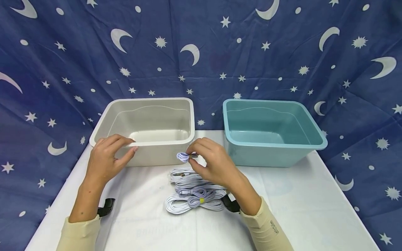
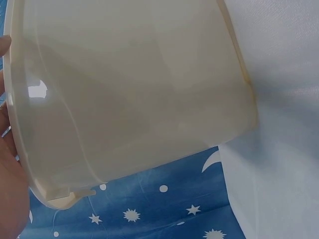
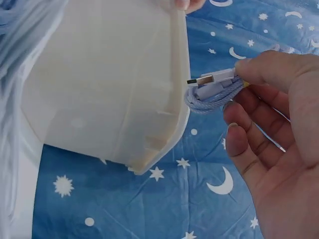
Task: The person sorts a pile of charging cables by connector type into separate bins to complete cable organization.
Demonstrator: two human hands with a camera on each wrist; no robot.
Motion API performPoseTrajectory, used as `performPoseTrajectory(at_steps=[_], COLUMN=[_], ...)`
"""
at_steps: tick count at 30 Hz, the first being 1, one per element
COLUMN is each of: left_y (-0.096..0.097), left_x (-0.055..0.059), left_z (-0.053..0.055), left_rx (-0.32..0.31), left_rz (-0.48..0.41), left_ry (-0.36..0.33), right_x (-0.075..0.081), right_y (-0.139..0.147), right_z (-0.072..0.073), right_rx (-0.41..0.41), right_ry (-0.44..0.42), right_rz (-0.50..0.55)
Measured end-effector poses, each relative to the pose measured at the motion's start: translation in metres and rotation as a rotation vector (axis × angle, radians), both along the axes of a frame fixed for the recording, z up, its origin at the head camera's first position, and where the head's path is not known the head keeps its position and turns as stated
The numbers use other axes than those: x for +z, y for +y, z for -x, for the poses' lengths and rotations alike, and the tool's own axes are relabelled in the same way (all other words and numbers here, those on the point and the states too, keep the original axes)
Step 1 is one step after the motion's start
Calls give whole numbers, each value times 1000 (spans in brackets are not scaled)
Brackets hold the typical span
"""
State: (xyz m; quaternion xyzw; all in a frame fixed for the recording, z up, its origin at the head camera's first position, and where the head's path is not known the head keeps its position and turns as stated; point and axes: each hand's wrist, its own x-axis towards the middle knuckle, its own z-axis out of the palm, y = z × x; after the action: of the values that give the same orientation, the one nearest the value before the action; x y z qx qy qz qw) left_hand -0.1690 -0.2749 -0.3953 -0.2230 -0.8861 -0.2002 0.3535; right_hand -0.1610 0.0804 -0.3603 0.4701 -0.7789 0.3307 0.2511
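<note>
My right hand [image 1: 215, 162] pinches a small coiled pale-blue USB cable [image 3: 212, 99] between thumb and fingers; its metal plug shows in the right wrist view. The coil is held up by the front right corner of a white plastic bin [image 1: 157, 153]. On that bin's front rim rests my left hand [image 1: 106, 158], fingers over the edge and thumb on the outer side, gripping it. Below the right hand, several coiled white and pale-blue cables [image 1: 179, 207] lie heaped on the table, one with a yellow tie [image 1: 202, 200].
A teal plastic bin [image 1: 263, 155] stands to the right of the white one, with a gap between them. Both are on a white-covered table [image 1: 141, 223]. A dark blue cloth [image 1: 210, 69] with moons and stars hangs behind and at the sides.
</note>
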Motion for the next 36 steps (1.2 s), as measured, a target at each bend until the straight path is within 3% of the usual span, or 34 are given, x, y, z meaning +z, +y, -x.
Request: performPoseTrajectory(at_steps=[10,20,36], left_y=[0,-1,-1], left_x=[1,1,-1], left_z=[-2,-1,0], left_rx=[8,3,4], left_rz=[6,4,9], left_ry=[-11,-17,-12], right_x=[11,0,-19], right_y=[-9,-26,-40], right_z=[8,14,31], right_rx=[-21,-36,-167], right_ry=[-75,-100,-162], right_rz=[171,376,476])
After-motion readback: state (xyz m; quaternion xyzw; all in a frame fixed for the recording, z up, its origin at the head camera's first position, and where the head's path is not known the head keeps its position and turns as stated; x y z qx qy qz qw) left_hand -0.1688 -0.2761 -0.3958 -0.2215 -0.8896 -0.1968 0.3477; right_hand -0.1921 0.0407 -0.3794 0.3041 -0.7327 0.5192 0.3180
